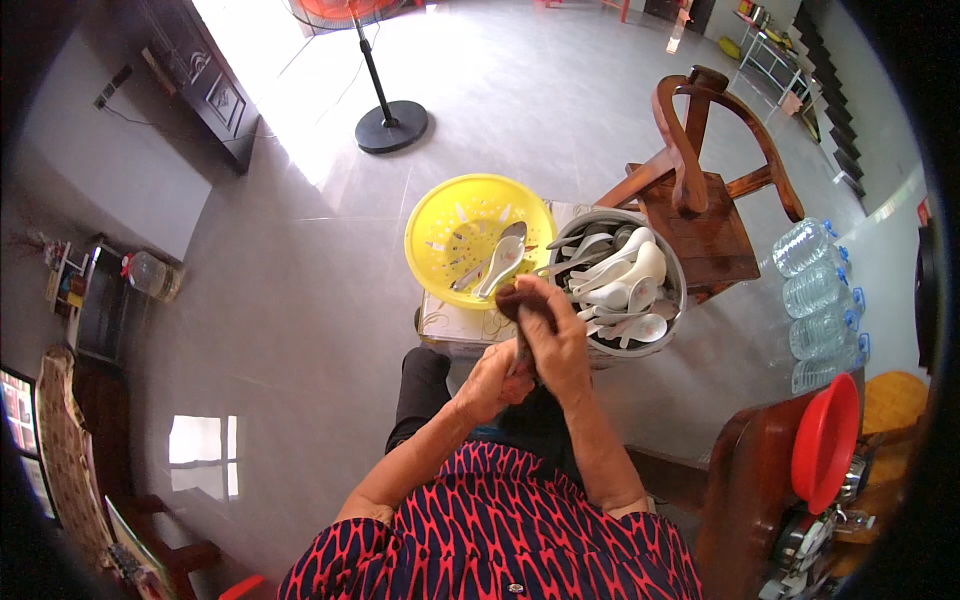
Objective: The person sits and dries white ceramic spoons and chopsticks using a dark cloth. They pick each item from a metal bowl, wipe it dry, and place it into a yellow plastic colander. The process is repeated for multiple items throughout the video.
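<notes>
My left hand [489,381] grips the lower end of a grey-handled utensil [523,351], probably a metal spoon. Its far end is hidden by my right hand [556,337], which holds a dark brown pad [510,298] around it. Just beyond my hands is a yellow plastic colander [429,262]. A metal spoon [513,231] and a white soup spoon with a printed pattern [504,262] lie inside it. Right of the colander, a round metal basin [681,300] is heaped with white soup spoons [611,296] and several metal spoons [592,229].
Colander and basin rest on a low patterned surface [450,319]. A wooden armchair [701,225] stands close behind the basin. Large clear water bottles [814,289] line the right side, near a red plastic basin [825,442]. A pedestal fan's base [391,127] is farther ahead.
</notes>
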Available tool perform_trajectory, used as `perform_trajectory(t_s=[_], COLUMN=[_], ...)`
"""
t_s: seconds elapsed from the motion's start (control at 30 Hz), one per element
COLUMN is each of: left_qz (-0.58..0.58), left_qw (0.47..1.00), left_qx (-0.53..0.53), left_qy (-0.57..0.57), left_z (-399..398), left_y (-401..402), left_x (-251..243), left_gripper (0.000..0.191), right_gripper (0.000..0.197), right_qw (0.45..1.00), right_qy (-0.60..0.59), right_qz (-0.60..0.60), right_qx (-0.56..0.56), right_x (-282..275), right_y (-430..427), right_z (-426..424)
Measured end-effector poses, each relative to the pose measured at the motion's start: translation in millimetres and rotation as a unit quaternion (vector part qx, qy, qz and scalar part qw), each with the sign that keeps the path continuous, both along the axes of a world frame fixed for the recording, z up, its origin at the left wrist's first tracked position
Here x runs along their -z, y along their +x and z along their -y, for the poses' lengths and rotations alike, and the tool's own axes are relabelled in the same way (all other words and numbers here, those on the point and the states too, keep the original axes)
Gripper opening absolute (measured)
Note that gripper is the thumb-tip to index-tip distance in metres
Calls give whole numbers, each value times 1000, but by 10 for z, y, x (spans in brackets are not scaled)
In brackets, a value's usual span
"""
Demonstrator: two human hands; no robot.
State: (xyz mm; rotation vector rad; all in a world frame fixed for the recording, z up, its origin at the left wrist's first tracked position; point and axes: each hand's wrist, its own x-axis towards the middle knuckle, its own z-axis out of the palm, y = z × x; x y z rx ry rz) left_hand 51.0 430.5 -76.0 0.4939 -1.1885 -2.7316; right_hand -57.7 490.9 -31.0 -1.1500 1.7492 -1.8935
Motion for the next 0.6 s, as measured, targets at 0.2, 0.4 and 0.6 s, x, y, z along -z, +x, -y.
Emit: perform_trajectory(t_s=[0.2,0.4,0.6], left_qz=[-59,20,86], left_qw=[838,998,988], left_qx=[-64,55,-74], left_qy=[-539,-25,-108], left_z=[83,35,-114], left_y=[112,38,-76], left_x=[272,-104,-238], left_gripper=[44,31,30], right_gripper=[54,24,16], right_qw=[941,991,992], right_qy=[49,4,16], right_qz=[-320,120,124], right_qx=[94,-64,-3], right_x=[16,-121,-61], right_y=[439,15,-159], right_z=[-149,-48,60])
